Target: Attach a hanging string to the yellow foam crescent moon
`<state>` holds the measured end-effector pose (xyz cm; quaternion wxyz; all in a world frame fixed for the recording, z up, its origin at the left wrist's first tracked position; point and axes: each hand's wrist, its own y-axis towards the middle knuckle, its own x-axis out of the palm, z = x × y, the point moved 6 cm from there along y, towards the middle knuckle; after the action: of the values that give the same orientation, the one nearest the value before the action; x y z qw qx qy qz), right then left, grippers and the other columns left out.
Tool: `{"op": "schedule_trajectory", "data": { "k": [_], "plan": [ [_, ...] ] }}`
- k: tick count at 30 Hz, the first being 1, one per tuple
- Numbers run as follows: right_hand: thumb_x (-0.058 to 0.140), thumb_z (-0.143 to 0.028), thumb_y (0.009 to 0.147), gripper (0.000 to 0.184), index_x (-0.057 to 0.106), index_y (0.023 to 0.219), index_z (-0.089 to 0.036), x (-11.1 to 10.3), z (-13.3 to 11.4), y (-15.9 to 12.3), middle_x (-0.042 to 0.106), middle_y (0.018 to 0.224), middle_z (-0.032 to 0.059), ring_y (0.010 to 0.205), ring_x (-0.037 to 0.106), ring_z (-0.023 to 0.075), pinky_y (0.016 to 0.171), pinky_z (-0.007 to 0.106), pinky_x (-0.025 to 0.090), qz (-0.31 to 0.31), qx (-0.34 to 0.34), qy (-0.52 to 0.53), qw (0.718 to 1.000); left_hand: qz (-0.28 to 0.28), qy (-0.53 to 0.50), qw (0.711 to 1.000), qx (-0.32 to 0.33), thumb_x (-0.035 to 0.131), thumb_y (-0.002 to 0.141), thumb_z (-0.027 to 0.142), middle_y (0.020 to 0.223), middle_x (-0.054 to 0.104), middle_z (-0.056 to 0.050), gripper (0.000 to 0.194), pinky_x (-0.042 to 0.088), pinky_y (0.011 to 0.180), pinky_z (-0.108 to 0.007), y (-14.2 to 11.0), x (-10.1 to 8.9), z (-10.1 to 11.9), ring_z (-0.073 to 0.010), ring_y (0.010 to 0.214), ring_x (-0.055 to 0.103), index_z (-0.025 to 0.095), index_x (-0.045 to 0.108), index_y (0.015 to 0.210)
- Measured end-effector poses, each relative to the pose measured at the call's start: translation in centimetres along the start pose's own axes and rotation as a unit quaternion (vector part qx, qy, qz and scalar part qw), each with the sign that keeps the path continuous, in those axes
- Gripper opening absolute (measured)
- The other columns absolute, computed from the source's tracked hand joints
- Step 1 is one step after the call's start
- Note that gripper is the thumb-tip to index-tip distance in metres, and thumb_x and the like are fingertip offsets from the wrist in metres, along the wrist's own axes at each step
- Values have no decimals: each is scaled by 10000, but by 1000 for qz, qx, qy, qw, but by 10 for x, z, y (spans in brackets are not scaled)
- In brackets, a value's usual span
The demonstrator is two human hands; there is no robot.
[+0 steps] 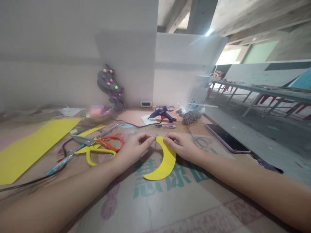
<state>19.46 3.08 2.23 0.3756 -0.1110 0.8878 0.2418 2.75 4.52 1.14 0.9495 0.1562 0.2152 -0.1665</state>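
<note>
A yellow paper crescent hangs below my right hand, whose thumb and fingers pinch its upper end. My left hand is closed beside that same end, thumb against fingertips; a thin grey bit shows near them, too small to name. The crescent's lower tip points left, over the printed sheet that covers the work surface. Left of my left hand lie scissors with a red loop and another pair with yellow handles.
A blue glue gun stands behind my hands, with a pink-handled cutter before it. Grey yarn and a phone are on the right. Yellow sheet and a blue pen lie left. A grey decorated crescent leans behind.
</note>
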Motion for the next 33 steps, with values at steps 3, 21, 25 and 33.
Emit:
{"op": "schedule_trajectory", "data": {
  "k": [3, 21, 25, 33],
  "plan": [
    [437, -363, 930, 304, 552, 721, -176, 0, 0, 0, 566, 668, 2, 627, 503, 132, 555, 238, 350, 1, -1, 3, 1000, 4, -16, 1000, 12, 489, 917, 489, 846, 682, -42, 384, 457, 728, -276, 1, -1, 0, -193, 829, 620, 155, 673, 870],
    [433, -362, 947, 294, 562, 755, -181, 5, -2, -1, 587, 701, 9, 657, 522, 138, 600, 245, 374, -31, -4, -12, 999, 3, -83, 996, -7, 485, 910, 546, 892, 685, -53, 433, 461, 749, -276, 2, 3, -11, -196, 867, 626, 158, 677, 909],
    [438, -351, 943, 294, 543, 725, -183, 3, 0, -1, 564, 673, -3, 631, 506, 131, 577, 241, 356, -19, 2, -13, 1000, 71, -190, 978, -39, 440, 927, 551, 839, 652, -33, 442, 459, 720, -250, 3, -1, -19, -154, 795, 604, 174, 667, 963],
    [436, -355, 937, 299, 532, 712, -184, 2, 2, 0, 550, 661, -6, 626, 504, 132, 564, 236, 348, -9, 5, -13, 1000, 148, -294, 943, -53, 548, 858, 369, 669, 524, 27, 234, 421, 572, -192, 8, -10, -31, -100, 607, 509, 182, 524, 719]
  ]
}}
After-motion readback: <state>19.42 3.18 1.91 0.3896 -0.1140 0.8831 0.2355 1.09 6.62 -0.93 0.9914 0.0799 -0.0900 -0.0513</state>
